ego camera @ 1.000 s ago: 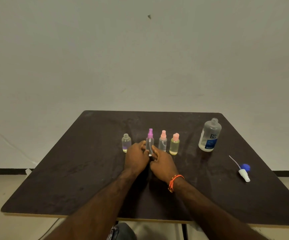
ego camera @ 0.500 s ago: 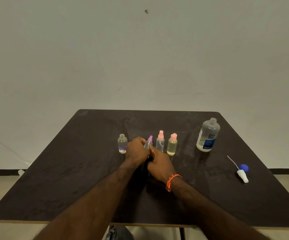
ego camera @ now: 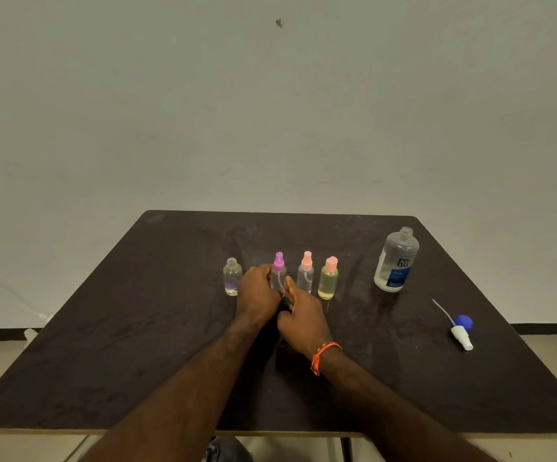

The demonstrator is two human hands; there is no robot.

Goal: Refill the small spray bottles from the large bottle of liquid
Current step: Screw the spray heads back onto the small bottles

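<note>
Several small bottles stand in a row on the dark table. An uncapped small bottle is at the left. A spray bottle with a purple top comes after it, and my left hand grips its body while my right hand touches its lower right side with thumb and fingers. A pink-topped spray bottle and a yellowish bottle with a pink cap stand to the right. The large bottle stands open, without a cap, at the far right.
A loose white spray pump with its thin tube lies near the right edge, next to a blue cap. An orange band is on my right wrist. A pale wall stands behind the table.
The purple-topped bottle was tilted toward me half a second ago and stands upright again now. Both hands stay around it.
</note>
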